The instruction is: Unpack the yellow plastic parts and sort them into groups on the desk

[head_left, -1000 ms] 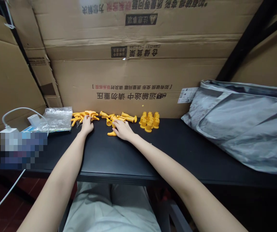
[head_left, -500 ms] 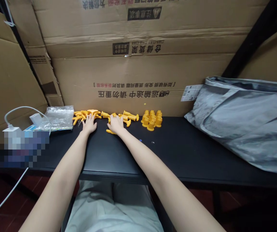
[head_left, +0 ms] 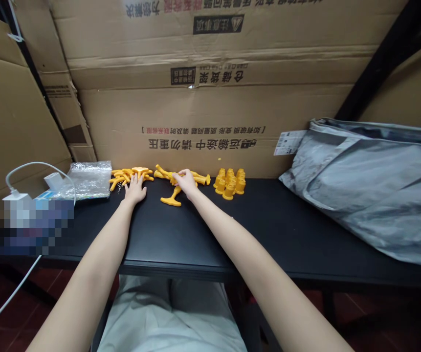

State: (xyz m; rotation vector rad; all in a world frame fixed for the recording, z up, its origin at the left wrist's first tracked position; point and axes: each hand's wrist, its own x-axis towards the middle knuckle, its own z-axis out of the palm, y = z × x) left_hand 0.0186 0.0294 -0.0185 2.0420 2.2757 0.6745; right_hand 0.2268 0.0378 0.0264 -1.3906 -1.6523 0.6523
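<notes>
My left hand (head_left: 134, 190) lies with fingers spread at the near side of a pile of yellow T-shaped handles (head_left: 122, 174); thin metal spirals (head_left: 120, 187) show beneath them. My right hand (head_left: 187, 183) is closed, thumb and fingers pinching a yellow T-handled piece (head_left: 165, 173) above a second group of such pieces (head_left: 201, 179). Its fingers partly hide that group. Nearer to me, a single T-handled piece (head_left: 171, 201) lies with its crossbar towards me. To the right, several yellow flanged cups (head_left: 228, 188) stand clustered together.
A cardboard sheet (head_left: 210, 107) rises behind the black table (head_left: 166, 239). Clear plastic packaging (head_left: 90, 177) and a white charger with cable (head_left: 17, 200) are at left, beside a blurred-out patch. A big grey bag (head_left: 371, 195) occupies the right side.
My right hand has lifted and turned from lying over the pieces to pinching one. A T-handled piece near it is now uncovered. My left hand has stayed almost in place.
</notes>
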